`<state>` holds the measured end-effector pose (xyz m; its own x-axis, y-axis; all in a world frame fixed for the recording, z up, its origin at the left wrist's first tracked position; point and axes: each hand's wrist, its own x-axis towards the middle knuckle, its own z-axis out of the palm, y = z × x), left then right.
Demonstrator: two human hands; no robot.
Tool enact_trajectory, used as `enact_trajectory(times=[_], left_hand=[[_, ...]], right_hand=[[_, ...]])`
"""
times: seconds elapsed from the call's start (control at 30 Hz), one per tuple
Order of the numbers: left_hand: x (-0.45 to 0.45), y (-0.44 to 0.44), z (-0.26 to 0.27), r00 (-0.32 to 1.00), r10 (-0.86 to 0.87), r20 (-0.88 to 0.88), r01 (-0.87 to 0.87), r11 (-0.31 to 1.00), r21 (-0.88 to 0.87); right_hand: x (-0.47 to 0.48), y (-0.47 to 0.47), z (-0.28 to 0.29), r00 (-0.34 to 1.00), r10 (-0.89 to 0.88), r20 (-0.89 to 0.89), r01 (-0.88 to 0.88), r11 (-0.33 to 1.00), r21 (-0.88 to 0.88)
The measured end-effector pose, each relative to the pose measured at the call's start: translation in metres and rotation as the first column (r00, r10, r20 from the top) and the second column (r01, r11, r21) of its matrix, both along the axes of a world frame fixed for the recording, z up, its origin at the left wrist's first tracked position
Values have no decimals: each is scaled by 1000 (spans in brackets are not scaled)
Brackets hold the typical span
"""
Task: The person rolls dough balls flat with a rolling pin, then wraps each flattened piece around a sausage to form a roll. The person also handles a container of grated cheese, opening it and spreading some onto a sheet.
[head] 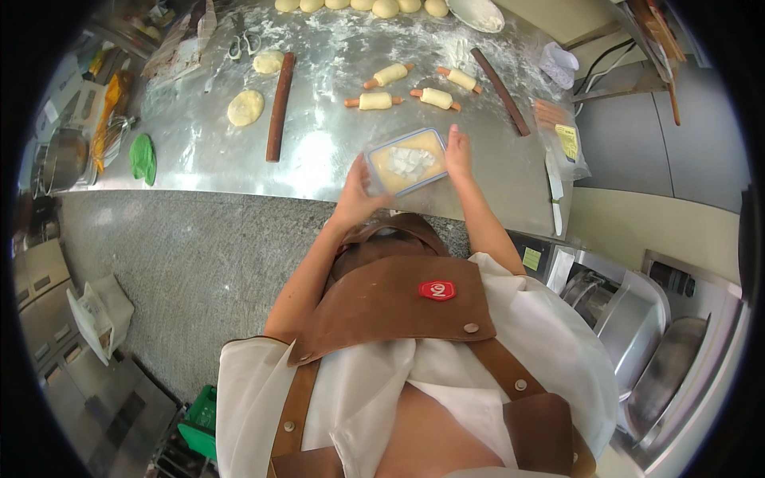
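Observation:
Between my two hands is a clear plastic food container (439, 172) with a blue-edged rim, at the front edge of the steel table. It holds a pale yellow substance with a white, lumpy heap (411, 161) on top. My left hand (360, 197) grips its left side and my right hand (458, 154) its right. Just beyond lie several dough-wrapped sausages (375, 101), their ends sticking out of the dough. Flattened dough rounds (245, 108) rest on the left, beside a dark wooden rolling pin (280, 107).
Dough balls (385, 8) line the far side, near a bowl of flour (478, 13). A second dark rod (501, 92), a bag of sausages (559, 140) and a knife (554, 194) lie right. Scissors (245, 45), a green cloth (143, 158) and a whisk (119, 134) are left.

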<state>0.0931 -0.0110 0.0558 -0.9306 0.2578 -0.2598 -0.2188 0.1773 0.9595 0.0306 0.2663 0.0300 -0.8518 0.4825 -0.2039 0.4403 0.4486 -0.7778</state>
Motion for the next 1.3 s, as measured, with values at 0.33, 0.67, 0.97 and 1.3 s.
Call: enact_trajectory(times=[0.33,0.67,0.97,1.3], left_hand=[[-11,13,-13,891,188,412,-277,946,166],[-21,19,6,942,281,181,-262,957,-124],[-32,36,-5,897,358,-261,-432,839,-331],[-11,55,10,945,292,-151,-317,930,-185]], right_hand=[[82,-4,19,983,58,176,145,352,-925],[66,15,50,899,362,245,-26,604,-796],[12,11,90,973,201,-116,-161,229,-960],[-33,10,77,985,94,-147,-144,-37,-989]])
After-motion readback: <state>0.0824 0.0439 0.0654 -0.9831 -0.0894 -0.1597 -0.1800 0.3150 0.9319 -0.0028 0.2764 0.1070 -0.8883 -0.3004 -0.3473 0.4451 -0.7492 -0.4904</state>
